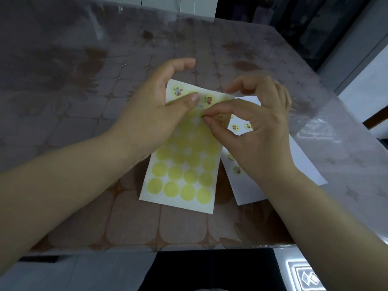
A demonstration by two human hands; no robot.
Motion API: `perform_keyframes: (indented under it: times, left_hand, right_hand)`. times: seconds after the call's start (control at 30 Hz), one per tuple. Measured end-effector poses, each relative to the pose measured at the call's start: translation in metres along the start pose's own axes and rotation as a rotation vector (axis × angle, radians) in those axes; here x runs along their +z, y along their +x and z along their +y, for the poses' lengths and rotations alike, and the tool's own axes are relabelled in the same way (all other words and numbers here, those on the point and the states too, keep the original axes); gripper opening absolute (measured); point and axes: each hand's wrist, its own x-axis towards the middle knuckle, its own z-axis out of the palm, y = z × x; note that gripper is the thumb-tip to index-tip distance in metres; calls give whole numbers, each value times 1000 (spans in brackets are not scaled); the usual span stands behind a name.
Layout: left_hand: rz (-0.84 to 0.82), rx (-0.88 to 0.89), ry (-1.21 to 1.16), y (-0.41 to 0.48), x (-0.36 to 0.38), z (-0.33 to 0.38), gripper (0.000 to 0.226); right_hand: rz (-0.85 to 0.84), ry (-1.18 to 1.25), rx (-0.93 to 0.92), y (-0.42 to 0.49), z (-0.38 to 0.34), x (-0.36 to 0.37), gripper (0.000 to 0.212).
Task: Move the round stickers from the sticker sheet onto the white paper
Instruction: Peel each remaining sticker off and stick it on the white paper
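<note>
step: peeling the next sticker [218,118] off the sheet [178,204]; most of it is hidden by the fingertips, so how far it has lifted is unclear.
right hand [258,139]: thumb and index closed in a tight pinch at the sticker's edge, the other fingers fanned up and clear.
left hand [151,118]: thumb [192,99] flat on the sheet's upper part, just beside the pinch. The index arches above the far edge and grips nothing that I can see.
how to do it well: keep the left thumb down close to the peel point so the backing stays flat. Peel low and slowly, folding the sticker back over itself rather than pulling straight up. Hold only the rim so the glue stays clean. If the backing rises with it, stop and re-seat the thumb.
risk: the sticker curls onto itself or onto a fingertip, or the sheet slides on the glossy desk [84,101].
sheet: on the desk between the forearms, long side running away from the person. The near rows are bare yellow circles. Two printed stickers show in the far row [177,91] [209,100].
paper [304,164]: just right of the sheet, largely under the right hand and wrist.
placed: at least four stickers are on the paper, two [235,127] [248,126] visible through the loop of the right hand and two [230,156] [237,170] near the wrist.
progress: most of the sheet looks stripped, only a few left at the far end.
next: a short carry right to a bare patch of paper, then press flat.
</note>
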Motion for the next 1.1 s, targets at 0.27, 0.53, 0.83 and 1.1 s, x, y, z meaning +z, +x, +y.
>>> perform_keyframes:
  times: [0.27,0.53,0.83,1.1]
  left_hand:
    - [-141,-80,-22,1,-1,-3,59]
    - [-120,-98,16,3,-1,-7,64]
    - [-43,-209,-150,8,2,-17,62]
    - [20,-191,-170,8,2,-16,55]
  right_hand:
    - [-240,178,276,4,8,-9,16]
    - [-331,526,667,21,11,-38,10]
    - [-775,160,853,-3,47,-90,4]
    - [-725,132,848,-10,52,-83,6]
